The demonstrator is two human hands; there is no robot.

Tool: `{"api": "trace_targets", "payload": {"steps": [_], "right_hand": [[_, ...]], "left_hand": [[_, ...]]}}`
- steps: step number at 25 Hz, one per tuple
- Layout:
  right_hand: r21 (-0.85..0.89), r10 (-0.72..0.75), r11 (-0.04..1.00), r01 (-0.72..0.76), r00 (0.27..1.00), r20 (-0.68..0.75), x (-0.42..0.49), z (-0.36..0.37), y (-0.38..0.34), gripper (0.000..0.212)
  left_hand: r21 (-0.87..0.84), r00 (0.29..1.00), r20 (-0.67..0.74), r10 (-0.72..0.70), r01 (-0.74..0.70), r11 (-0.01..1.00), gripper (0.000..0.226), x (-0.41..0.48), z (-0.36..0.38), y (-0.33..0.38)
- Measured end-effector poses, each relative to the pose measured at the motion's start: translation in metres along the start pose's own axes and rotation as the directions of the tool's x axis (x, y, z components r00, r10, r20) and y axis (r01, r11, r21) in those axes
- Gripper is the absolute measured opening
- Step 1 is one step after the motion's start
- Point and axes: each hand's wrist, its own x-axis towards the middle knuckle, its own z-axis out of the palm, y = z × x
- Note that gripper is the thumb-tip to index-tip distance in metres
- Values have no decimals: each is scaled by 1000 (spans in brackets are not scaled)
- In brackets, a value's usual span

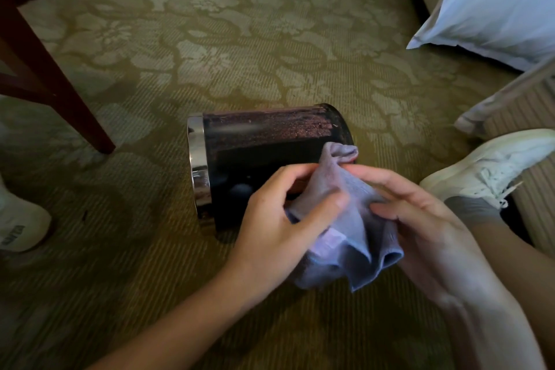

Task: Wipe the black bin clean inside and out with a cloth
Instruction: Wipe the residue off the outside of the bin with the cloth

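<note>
The black bin [264,165] lies on its side on the patterned carpet [210,39], its chrome rim [198,165] facing left, its upper wall speckled with dust. A grey-blue cloth [345,219] is bunched just in front of it, one corner touching its base end. The left hand [276,228] pinches the cloth between thumb and fingers; the right hand [420,219] grips its other side with curled fingers.

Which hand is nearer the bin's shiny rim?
Left. The left hand grips the cloth over the middle of the bin, short of the rim; the right hand holds it farther away, by the base.
</note>
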Motion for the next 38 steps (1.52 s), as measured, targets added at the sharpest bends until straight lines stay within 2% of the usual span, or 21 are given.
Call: {"api": "trace_targets", "payload": {"steps": [2,4,6,8,10,12,13,14,16,17,20,23,25,27,28,30,32,35,38], "right_hand": [[-42,-37,998,36,999,-28,-2,-5,-6,43],[-106,-84,992,65,980,-180,-2,-17,-13,41],[-227,-151,971,70,920,-363,-4,-34,-18,40],[-462,-271,884,69,881,-387,-3,-45,-16,39],[-675,-387,732,93,872,-301,-1,-48,-12,40],[-754,-479,642,142,842,-249,0,-46,-8,38],[-748,-501,641,174,833,-235,0,-47,-5,36],[-684,-480,701,205,844,-239,-1,-46,-2,34],[-436,-351,872,221,905,-242,-2,-40,4,30],[-344,-288,917,200,931,-226,-1,-35,8,28],[-276,-178,952,129,971,-160,3,-21,12,23],[-196,-82,979,57,989,-121,-2,-23,1,9],[-278,-61,960,39,996,-72,-15,-33,-11,23],[-381,-74,924,42,995,-70,-24,-39,-22,45],[-425,-119,903,64,988,-103,-28,-39,-26,46],[-514,-242,848,129,957,-159,-28,-40,-31,31],[-593,-298,787,171,947,-122,-26,-39,-32,26],[-654,-349,725,214,934,-81,-28,-32,-34,44],[-699,-378,656,283,926,20,-30,-19,-38,36]], "left_hand": [[-7,997,-82,11,-12,1000,14,3,-4,1],[-55,973,-227,-27,15,998,21,10,-15,1],[-28,940,-342,-20,11,1000,24,18,-30,1],[81,943,-331,25,2,997,22,21,-36,6],[94,964,-261,50,-26,995,23,19,-34,13],[64,987,-123,105,-97,993,23,16,-35,22],[65,989,-23,149,-148,987,24,15,-35,25],[74,977,86,197,-204,976,25,14,-37,28],[131,924,256,285,-325,936,22,13,-36,32],[174,902,295,315,-374,911,20,12,-33,33],[266,909,260,325,-391,881,17,11,-24,32],[250,975,51,214,-220,943,17,12,-26,25],[115,996,-38,76,-71,991,16,16,-34,21],[76,1000,-18,26,-24,997,13,19,-45,22],[100,999,33,35,-38,994,12,20,-49,25],[177,986,152,72,-99,979,22,22,-55,32],[245,967,226,118,-173,954,23,23,-58,39],[229,926,334,173,-258,939,17,21,-61,49],[269,878,438,192,-331,904,25,19,-60,58]]}}
